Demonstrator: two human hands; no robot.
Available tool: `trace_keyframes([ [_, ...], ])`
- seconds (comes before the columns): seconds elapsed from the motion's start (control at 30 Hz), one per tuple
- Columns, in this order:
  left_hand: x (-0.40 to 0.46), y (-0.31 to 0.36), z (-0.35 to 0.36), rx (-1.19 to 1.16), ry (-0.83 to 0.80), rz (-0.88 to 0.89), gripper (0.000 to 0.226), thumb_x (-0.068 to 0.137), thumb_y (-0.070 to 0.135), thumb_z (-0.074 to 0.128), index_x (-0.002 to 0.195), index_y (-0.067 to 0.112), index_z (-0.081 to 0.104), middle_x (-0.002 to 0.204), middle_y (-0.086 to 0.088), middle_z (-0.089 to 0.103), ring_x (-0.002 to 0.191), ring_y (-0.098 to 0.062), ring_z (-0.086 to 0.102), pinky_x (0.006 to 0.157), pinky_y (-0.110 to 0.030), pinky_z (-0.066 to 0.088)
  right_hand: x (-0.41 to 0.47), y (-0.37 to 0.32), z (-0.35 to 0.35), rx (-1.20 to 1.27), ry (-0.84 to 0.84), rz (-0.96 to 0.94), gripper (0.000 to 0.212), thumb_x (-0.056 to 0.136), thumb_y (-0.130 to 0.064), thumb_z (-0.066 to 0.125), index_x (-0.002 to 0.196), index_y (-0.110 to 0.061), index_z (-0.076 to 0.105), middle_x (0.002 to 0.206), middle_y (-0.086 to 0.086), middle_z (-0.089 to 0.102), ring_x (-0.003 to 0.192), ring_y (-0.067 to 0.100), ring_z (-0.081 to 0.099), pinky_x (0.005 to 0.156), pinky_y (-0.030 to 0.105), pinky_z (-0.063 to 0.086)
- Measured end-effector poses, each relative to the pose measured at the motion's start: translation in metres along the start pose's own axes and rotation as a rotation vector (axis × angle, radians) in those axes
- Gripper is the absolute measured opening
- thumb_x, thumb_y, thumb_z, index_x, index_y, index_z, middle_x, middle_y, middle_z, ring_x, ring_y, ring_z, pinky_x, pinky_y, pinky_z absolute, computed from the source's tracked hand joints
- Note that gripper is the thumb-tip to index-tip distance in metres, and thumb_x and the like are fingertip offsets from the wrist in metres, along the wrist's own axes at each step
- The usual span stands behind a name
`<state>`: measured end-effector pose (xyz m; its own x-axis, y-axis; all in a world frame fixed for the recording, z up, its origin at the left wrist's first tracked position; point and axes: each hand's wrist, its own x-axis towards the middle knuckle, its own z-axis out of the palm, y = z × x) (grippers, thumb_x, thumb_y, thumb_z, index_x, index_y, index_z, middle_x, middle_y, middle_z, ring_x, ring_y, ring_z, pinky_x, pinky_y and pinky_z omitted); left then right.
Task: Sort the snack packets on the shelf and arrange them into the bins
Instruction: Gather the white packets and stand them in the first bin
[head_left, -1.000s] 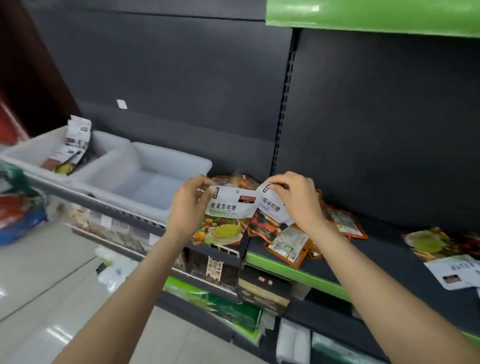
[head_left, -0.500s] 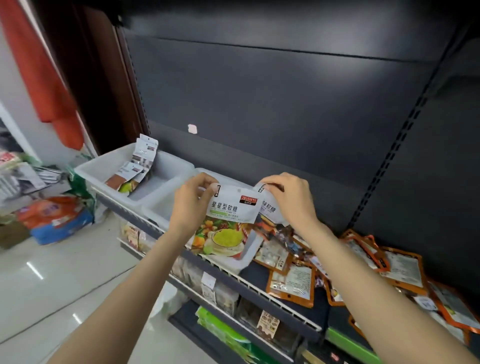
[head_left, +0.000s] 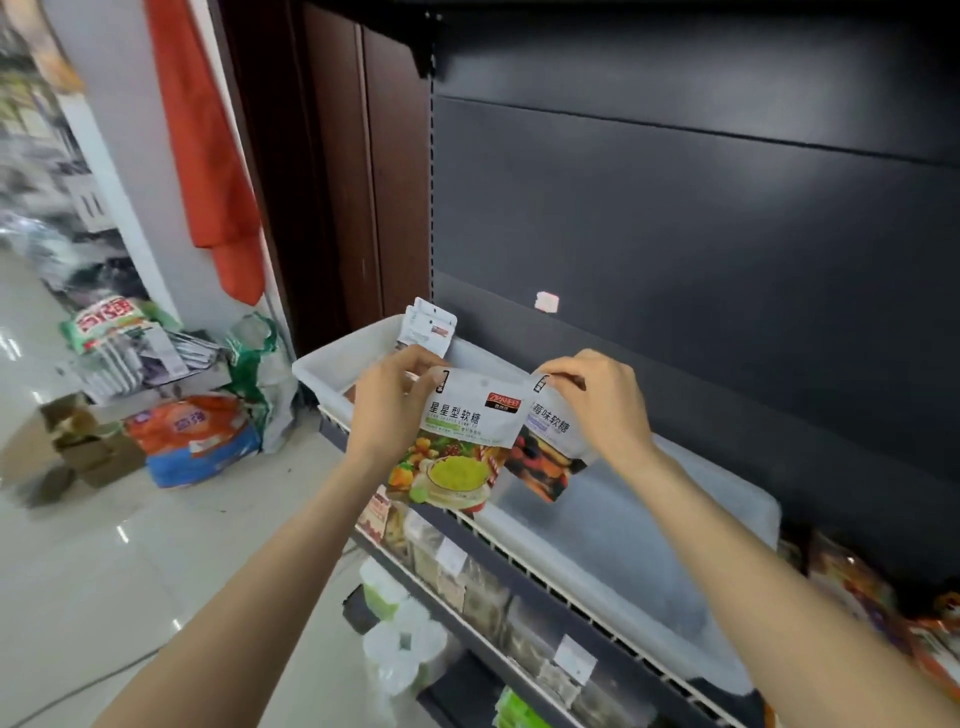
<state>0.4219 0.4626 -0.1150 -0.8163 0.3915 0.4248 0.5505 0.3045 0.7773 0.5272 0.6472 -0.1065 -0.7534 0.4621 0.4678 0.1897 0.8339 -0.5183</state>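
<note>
**Packets held above the bins, one per hand**

Head view. Left hand (head_left: 387, 410) pinches the top left corner of the green-fruit packet (head_left: 457, 441) between thumb and curled fingers. Right hand (head_left: 597, 402) pinches the top edge of the berry packet (head_left: 545, 447) in the same manner. Both packets hang upright, the green-fruit packet overlapping the left edge of the berry packet.

Surroundings:
- Far bin (head_left: 322, 371), translucent white, lies directly behind the left hand. A standing white packet (head_left: 428, 330) leans against its rear wall, just above the left hand's fingers.
- Near bin (head_left: 675, 545), same type, lies below and to the right of the right hand, under the berry packet.
- Both bins sit on the shelf (head_left: 524, 561), whose slotted front rail runs below the hands.
- Loose packets (head_left: 872, 597) lie on the shelf beyond the near bin, well to the right of the right hand.
- An orange cloth (head_left: 208, 145) hangs on the wall above and left of the left hand. Floor sacks (head_left: 197, 441) stand well to the left.

Legible text:
- Green-fruit packet: "星星型软糖", with a small dark logo box at upper right, too small to read.
- Berry packet: "莓味软糖"; the first character is covered by the other packet.
</note>
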Motion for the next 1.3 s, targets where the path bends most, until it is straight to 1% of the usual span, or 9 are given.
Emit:
trace_keyframes([
  [0.1,0.031,-0.039,-0.034,-0.035,-0.022,0.015,0.013,0.093,0.013,0.056,0.084,0.020,0.062,0.087,0.004,0.065,0.073,-0.004,0.054,0.063,-0.012,0.042,0.022,-0.037,0.043,0.005,0.037,0.027,0.016,0.089,-0.015,0.062,0.096,-0.022,0.075,0.084,-0.005,0.062,0.082,0.021,0.061,0.067,0.032,0.046],
  [0.2,0.062,-0.070,-0.061,-0.032,-0.037,0.016,0.012,0.094,0.013,0.055,0.085,0.015,0.063,0.089,0.002,0.066,0.075,-0.010,0.056,0.070,-0.030,0.047,0.042,-0.071,0.082,-0.019,0.051,0.054,0.017,0.089,-0.016,0.062,0.097,-0.023,0.075,0.090,-0.001,0.065,0.085,0.022,0.061,0.068,0.033,0.046],
  [0.47,0.133,-0.138,-0.080,-0.086,-0.100,-0.026,0.011,0.094,0.017,0.057,0.086,0.019,0.064,0.092,-0.003,0.065,0.081,-0.016,0.058,0.070,-0.029,0.043,0.084,-0.108,0.146,-0.011,0.049,0.130,0.017,0.090,-0.015,0.062,0.099,-0.022,0.075,0.091,0.001,0.067,0.085,0.022,0.061,0.072,0.039,0.050],
  [0.6,0.170,-0.161,-0.075,-0.116,-0.142,-0.023,0.010,0.094,0.016,0.057,0.088,0.018,0.064,0.093,-0.002,0.064,0.083,-0.013,0.057,0.071,-0.023,0.043,0.115,-0.105,0.171,0.004,0.011,0.165,0.017,0.089,-0.015,0.062,0.098,-0.021,0.075,0.083,-0.005,0.063,0.082,0.018,0.059,0.070,0.031,0.043],
  [0.73,0.209,-0.189,-0.070,-0.131,-0.210,-0.009,0.010,0.094,0.016,0.056,0.087,0.017,0.063,0.091,-0.002,0.064,0.085,-0.016,0.058,0.076,-0.028,0.046,0.147,-0.105,0.194,0.029,0.004,0.184,0.015,0.088,-0.015,0.063,0.096,-0.017,0.076,0.094,-0.001,0.073,0.083,0.014,0.059,0.069,0.021,0.036],
  [0.9,0.235,-0.230,-0.066,-0.129,-0.370,0.018,0.011,0.093,0.018,0.058,0.083,0.022,0.061,0.084,0.006,0.062,0.082,-0.009,0.056,0.071,-0.021,0.040,0.171,-0.103,0.224,0.003,-0.049,0.234,0.018,0.090,-0.014,0.062,0.103,-0.015,0.074,0.104,0.000,0.072,0.096,0.016,0.063,0.076,0.021,0.040],
  [1.03,0.257,-0.263,-0.068,-0.045,-0.501,0.022,0.012,0.092,0.018,0.060,0.082,0.023,0.064,0.081,0.009,0.064,0.078,-0.004,0.056,0.066,-0.014,0.038,0.192,-0.110,0.247,0.050,-0.122,0.245,0.016,0.088,-0.012,0.064,0.100,-0.013,0.075,0.105,-0.002,0.072,0.099,0.012,0.064,0.098,0.033,0.043],
  [1.2,0.287,-0.300,-0.063,0.056,-0.595,-0.025,0.014,0.088,0.013,0.061,0.080,0.024,0.065,0.081,0.000,0.071,0.083,-0.016,0.064,0.075,-0.027,0.047,0.212,-0.117,0.295,0.117,-0.174,0.321,0.017,0.088,-0.007,0.063,0.099,-0.011,0.074,0.104,-0.001,0.072,0.087,0.006,0.060,0.079,0.023,0.049],
  [1.3,0.299,-0.310,-0.057,0.080,-0.665,-0.030,0.007,0.086,0.017,0.064,0.084,0.023,0.063,0.080,0.005,0.069,0.086,-0.018,0.064,0.076,-0.028,0.047,0.221,-0.111,0.317,0.073,-0.159,0.402,0.019,0.089,-0.007,0.062,0.101,-0.014,0.073,0.104,-0.002,0.072,0.092,0.010,0.062,0.087,0.030,0.050],
])
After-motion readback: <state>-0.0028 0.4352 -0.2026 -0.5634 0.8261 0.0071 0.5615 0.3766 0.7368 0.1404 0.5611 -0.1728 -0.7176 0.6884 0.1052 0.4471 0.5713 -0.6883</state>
